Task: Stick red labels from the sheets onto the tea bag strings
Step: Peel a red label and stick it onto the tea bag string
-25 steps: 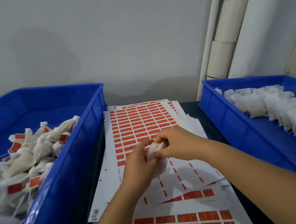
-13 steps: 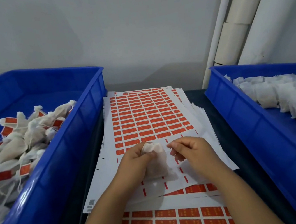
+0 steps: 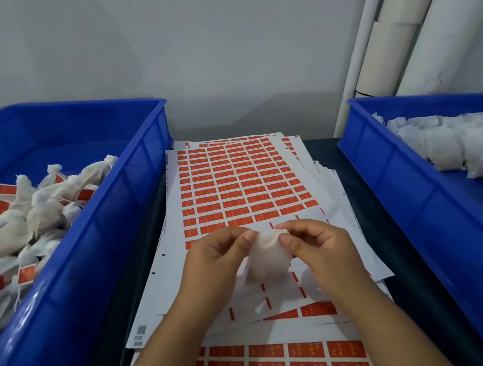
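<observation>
Left hand (image 3: 213,257) and right hand (image 3: 312,244) both pinched tea bag (image 3: 266,256) top over label sheet (image 3: 235,189); bag looked soft, light, best held at gathered neck.

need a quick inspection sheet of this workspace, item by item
surface: dark table, mostly covered by label sheets
job's things: tea bag held over the sheets; left bin holds labelled bags; right bin holds plain bags
clutter: nothing seen
grippers: left hand and right hand both pinch the tea bag's top
cables: nothing seen
surroundings: grey wall; white rolls lean in the right corner
</observation>
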`<state>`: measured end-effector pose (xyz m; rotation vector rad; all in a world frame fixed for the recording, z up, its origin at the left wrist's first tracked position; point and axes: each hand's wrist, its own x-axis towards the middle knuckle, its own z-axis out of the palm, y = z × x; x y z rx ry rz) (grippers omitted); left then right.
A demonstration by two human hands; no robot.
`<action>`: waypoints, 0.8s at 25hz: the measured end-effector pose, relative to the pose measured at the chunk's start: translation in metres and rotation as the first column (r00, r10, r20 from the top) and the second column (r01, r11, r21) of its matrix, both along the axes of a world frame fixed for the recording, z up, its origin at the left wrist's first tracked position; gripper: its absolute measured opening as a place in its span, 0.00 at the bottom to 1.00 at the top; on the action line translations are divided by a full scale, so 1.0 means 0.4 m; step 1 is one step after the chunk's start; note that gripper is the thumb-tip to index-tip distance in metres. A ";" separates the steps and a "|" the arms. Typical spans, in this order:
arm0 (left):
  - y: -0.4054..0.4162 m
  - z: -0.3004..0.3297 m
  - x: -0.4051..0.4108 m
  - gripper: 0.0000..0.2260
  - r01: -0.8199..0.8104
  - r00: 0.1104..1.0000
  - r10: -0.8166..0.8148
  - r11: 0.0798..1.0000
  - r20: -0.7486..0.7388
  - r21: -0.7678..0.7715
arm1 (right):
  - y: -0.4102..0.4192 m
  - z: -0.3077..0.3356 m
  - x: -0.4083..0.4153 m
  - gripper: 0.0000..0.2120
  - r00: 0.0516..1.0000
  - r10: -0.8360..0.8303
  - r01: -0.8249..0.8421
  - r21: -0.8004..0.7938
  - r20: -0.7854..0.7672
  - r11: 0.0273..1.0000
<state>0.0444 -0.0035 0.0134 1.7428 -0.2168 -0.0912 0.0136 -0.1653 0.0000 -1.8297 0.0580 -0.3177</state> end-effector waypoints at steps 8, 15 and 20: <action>-0.010 -0.001 -0.012 0.08 0.045 0.993 -0.046 0.999 0.105 0.011 | 0.009 0.014 -0.015 0.04 0.999 0.038 -0.040 0.046 0.038 0.998; -0.001 -0.005 -0.004 0.03 -0.009 0.999 0.017 0.986 0.045 -0.167 | 0.011 0.019 -0.016 0.06 0.996 0.039 -0.050 0.144 0.084 0.988; 0.002 -0.006 -0.003 0.06 0.004 1.000 -0.007 0.983 -0.016 -0.181 | -0.008 0.019 -0.012 0.15 0.994 0.088 -0.105 0.280 0.071 0.954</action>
